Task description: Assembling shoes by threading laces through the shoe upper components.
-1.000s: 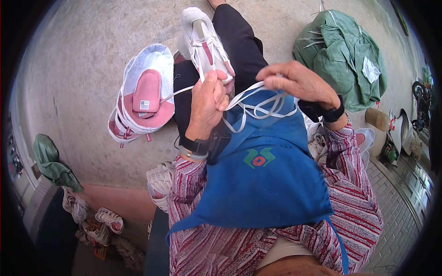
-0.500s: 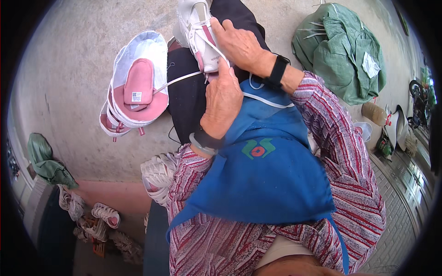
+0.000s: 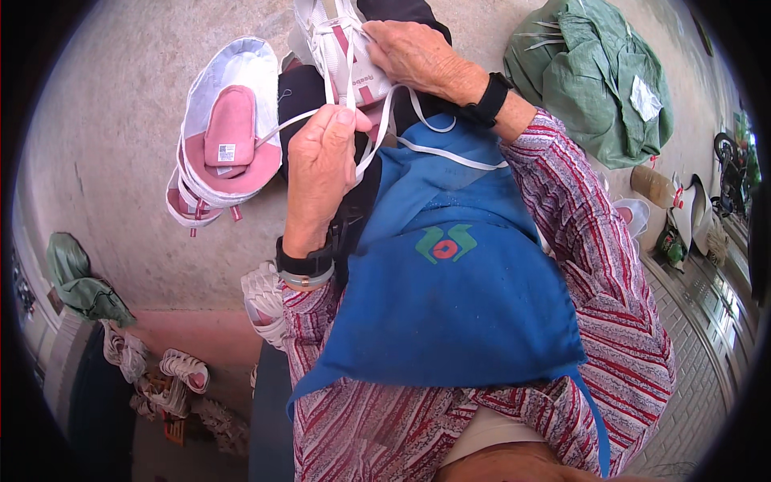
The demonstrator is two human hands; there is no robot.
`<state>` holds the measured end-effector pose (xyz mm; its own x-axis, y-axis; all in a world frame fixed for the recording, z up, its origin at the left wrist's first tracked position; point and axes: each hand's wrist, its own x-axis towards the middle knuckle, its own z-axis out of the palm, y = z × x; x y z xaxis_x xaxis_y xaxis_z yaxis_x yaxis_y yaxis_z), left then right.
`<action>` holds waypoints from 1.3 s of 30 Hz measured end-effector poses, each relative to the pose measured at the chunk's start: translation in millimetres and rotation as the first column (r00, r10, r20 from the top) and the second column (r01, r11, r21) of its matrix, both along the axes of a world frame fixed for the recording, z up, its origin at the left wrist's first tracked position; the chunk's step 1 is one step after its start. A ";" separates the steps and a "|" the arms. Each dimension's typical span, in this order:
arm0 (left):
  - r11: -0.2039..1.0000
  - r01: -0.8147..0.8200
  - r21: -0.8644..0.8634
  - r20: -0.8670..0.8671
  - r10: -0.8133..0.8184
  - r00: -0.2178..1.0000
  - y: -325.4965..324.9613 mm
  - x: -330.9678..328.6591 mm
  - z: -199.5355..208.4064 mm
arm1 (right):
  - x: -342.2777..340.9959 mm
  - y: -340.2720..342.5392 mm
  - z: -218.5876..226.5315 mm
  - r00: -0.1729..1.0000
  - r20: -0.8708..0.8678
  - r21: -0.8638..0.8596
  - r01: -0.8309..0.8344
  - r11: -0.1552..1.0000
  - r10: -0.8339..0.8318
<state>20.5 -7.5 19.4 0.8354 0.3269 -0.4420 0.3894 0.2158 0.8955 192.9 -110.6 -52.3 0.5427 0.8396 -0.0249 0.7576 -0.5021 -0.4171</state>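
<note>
A white sneaker (image 3: 360, 74) with pink patches rests on my dark-trousered lap at the top of the view, cut off by the edge. White shoelace (image 3: 379, 138) runs from its eyelets in loose loops over my blue apron (image 3: 474, 313). My left hand (image 3: 320, 161) is closed, pinching lace strands between thumb and finger just below the shoe. Along the shoe's right side, my right hand (image 3: 422, 60) is closed with curled fingertips at the laced edge; the fingertips are partly hidden. Left of my lap stand stacked white shoe uppers (image 3: 195, 165) with pink insoles inside.
A large green sack (image 3: 590, 88) lies on the concrete floor at the upper right. Beyond my right arm are a plastic bottle (image 3: 652, 186) and a white hat (image 3: 697, 213). Several woven white shoes (image 3: 183, 371) and a smaller green bag (image 3: 79, 277) are at the lower left.
My left hand has moved left and away from the shoe, drawing the lace out into longer loops. The right hand stays by the shoe, which has shifted slightly upward in view.
</note>
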 end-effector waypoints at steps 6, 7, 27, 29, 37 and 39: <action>0.950 0.066 -0.306 0.072 -0.046 0.996 -6.9 -17.6 14.6 | 1.3 -25.5 8.5 0.999 -0.018 0.329 0.053 0.943 -0.050; 0.954 0.135 -0.266 0.072 -0.120 0.990 -8.1 -21.8 20.5 | -3.0 -25.8 21.4 0.935 -0.352 0.245 0.143 0.959 -0.050; 0.989 0.147 -0.022 -0.154 -0.148 0.977 18.9 49.0 -15.2 | -79.9 -40.6 80.8 0.873 -0.463 0.295 -0.011 0.956 0.153; 0.981 0.195 0.017 -0.163 -0.190 0.968 16.3 54.3 -22.1 | -80.7 -46.0 81.6 0.884 -0.419 0.142 -0.162 0.977 0.207; 0.869 -0.003 -0.495 0.087 0.053 0.995 0.3 30.1 6.3 | -23.0 -53.7 76.3 0.653 -0.755 0.100 0.208 0.973 -0.062; 0.810 0.111 -0.576 0.116 -0.053 0.992 -19.8 35.7 22.3 | -24.1 -39.9 56.7 0.393 -0.919 0.137 0.361 0.922 -0.018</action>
